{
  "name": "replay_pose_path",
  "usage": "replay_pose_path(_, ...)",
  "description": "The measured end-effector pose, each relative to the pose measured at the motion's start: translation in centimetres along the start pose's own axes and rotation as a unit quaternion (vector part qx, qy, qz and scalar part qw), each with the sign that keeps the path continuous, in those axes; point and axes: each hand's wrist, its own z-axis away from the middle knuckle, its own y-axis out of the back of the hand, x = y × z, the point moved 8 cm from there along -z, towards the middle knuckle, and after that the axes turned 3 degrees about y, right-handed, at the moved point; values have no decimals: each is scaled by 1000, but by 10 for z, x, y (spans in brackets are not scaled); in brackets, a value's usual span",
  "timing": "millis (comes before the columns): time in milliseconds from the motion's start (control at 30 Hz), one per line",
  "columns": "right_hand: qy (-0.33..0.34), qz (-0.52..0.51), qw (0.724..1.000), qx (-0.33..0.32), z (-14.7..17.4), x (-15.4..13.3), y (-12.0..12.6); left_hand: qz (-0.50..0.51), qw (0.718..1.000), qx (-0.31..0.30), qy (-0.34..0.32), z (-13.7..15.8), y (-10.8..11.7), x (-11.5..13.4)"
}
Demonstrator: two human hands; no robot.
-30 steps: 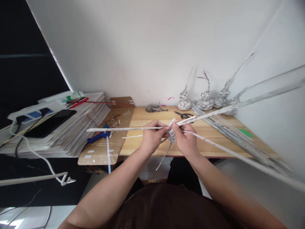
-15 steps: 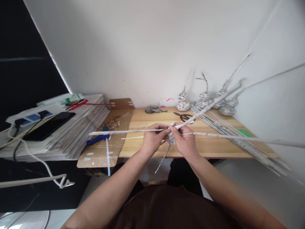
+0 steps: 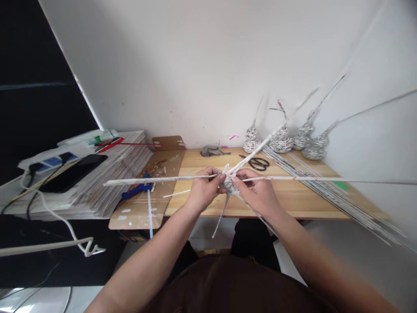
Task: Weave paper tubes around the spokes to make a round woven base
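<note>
A small piece woven from rolled newspaper tubes (image 3: 230,186) is held up over the front of the wooden table. My left hand (image 3: 206,188) is closed on its left side, thumb on top. My right hand (image 3: 257,191) is closed at its right edge, pinching a paper tube (image 3: 286,178) that runs far right. Other tubes stick out of the piece: one long tube (image 3: 156,179) points left, a thick white tube (image 3: 250,154) slants up and away, and thin ends hang below. The fingers behind the piece are partly hidden.
Several gourd-shaped woven pieces (image 3: 281,142) stand along the wall. Black scissors (image 3: 257,163), a grey cloth-like lump (image 3: 213,151) and a bundle of paper tubes (image 3: 321,191) lie on the table. A blue glue gun (image 3: 138,189) rests on cardboard at left, beside a paper stack (image 3: 130,161).
My hands have moved apart slightly, showing more of the woven piece. The thick slanting tube has swung away toward the wall, and a thin strand now shows below my right hand.
</note>
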Motion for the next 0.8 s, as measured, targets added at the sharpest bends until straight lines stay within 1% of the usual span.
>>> replay_pose_path(100, 13, 26, 1000, 12, 2, -4, 1, -17, 1000, 6, -7, 1, 4, 3)
replay_pose_path(233, 33, 15, 999, 16, 4, -11, -1, -6, 1000, 6, -4, 3, 6, 4)
replay_pose_path(367, 47, 33, 998, 20, 5, -16, -1, 7, 1000, 4, -3, 5, 7, 6)
replay_pose_path(667, 28, -1, 1000, 4, 7, -18, -8, 33, 999, -6, -10, 5, 10, 3)
replay_pose_path(733, 13, -13, 1000, 1, 7, -14, -10, 31, 999, -9, -14, 6, 9, 4)
replay_pose_path(800, -11, -51, 999, 0, 6, -9, -12, 20, 1000, -6, -15, 7, 9, 5)
